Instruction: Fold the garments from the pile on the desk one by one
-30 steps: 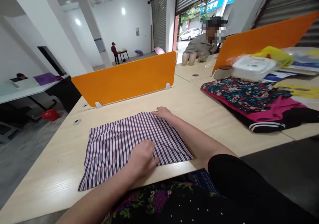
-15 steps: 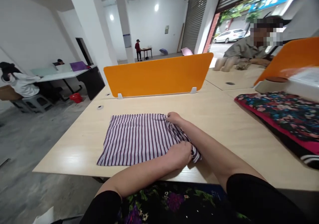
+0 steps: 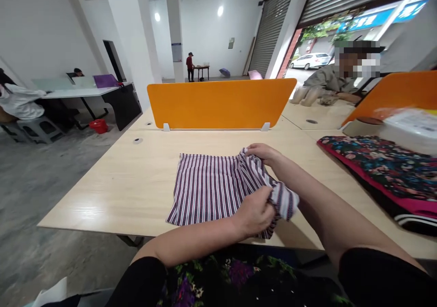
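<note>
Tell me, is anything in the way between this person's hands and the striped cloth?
Nothing visible is: the left hand and right hand both grip the striped cloth directly, at its bunched right end. The orange divider stands beyond it and the floral fabric lies off to the right.

The left hand [image 3: 256, 211] hides part of a striped cloth [image 3: 206, 188]; the right edge crops folded floral clothing [image 3: 375, 166]; pixelation masks a person's [image 3: 322, 77] head; items [image 3: 205, 64] on a far bench [image 3: 200, 67] appear too small to identify.
</note>
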